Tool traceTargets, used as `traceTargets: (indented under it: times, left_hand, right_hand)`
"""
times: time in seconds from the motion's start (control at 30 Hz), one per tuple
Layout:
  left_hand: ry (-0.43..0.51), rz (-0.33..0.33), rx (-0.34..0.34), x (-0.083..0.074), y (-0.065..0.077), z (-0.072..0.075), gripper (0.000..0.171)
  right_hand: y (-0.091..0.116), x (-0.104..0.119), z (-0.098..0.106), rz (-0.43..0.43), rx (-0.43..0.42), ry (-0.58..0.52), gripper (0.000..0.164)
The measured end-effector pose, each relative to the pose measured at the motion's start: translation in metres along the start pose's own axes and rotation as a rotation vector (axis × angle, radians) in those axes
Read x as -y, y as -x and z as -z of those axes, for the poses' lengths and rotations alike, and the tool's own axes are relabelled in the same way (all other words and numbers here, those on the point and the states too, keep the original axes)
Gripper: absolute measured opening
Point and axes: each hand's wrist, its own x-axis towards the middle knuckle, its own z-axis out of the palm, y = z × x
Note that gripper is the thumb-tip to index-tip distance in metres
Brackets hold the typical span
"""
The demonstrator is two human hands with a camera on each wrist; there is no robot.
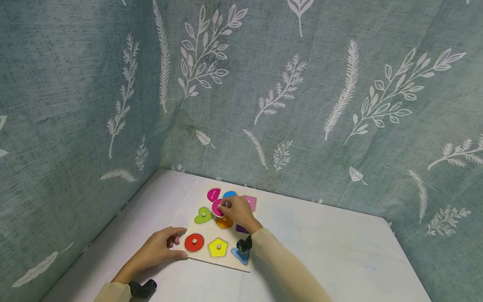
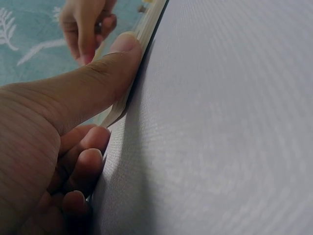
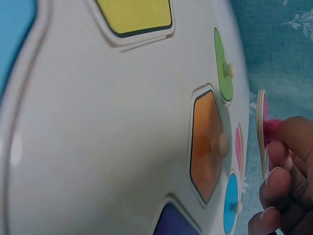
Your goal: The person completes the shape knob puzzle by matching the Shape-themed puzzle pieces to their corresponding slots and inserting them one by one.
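Note:
A wooden peg-puzzle board (image 1: 203, 261) lies on the white table. At its near left corner is my left hand (image 1: 160, 247), holding the edge, the thumb (image 2: 98, 81) on the rim and the other fingers curled beside it. My right hand (image 1: 239, 212) pinches the knob of a magenta puzzle piece (image 1: 216, 207) with rounded sides. In the right wrist view that piece (image 3: 261, 127) is tilted and apart from the board. Behind it, a magenta recess (image 1: 213, 194) with lettering shows at the far left of the board. The right hand partly covers the blue piece (image 1: 229, 194).
Other knobbed pieces sit in the board: a green heart (image 1: 203, 215), a red circle (image 1: 194, 242), a yellow pentagon (image 1: 218, 247), an orange hexagon (image 1: 224, 222), a blue triangle (image 1: 241, 256) and several more. Leaf-patterned green cloth (image 1: 264, 105) stands behind and left of the table (image 1: 320, 239).

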Motion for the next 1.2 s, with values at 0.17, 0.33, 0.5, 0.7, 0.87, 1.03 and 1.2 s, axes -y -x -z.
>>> traceTargets:
  times: [0.17,0.33,0.5,0.7,0.87,1.03,1.2]
  left_hand:
    - [0.012,-0.009,0.005,0.002,-0.002,0.001,0.078]
    - [-0.002,-0.014,0.003,0.002,-0.003,0.0,0.079]
    - [-0.013,-0.023,0.008,0.001,-0.001,0.0,0.079]
    - [0.004,0.0,0.001,0.002,0.0,-0.002,0.078]
    - [0.016,0.016,-0.008,0.002,0.0,-0.005,0.077]
    - [0.021,0.019,-0.004,0.002,0.002,-0.004,0.077]
    - [0.01,-0.015,-0.002,0.003,0.002,0.0,0.077]
  right_hand:
    - [-0.011,0.004,-0.006,-0.013,0.011,0.017,0.016]
    - [-0.022,0.006,-0.012,-0.036,-0.005,0.068,0.015]
    - [-0.028,0.003,-0.016,-0.052,-0.024,0.075,0.015]
    - [-0.038,0.001,-0.021,-0.076,-0.018,0.118,0.017]
    - [-0.042,-0.001,-0.022,-0.088,-0.026,0.147,0.017]
    - [-0.047,-0.003,-0.025,-0.097,-0.037,0.152,0.016]
    - [-0.057,0.001,-0.029,-0.072,-0.047,0.196,0.014]
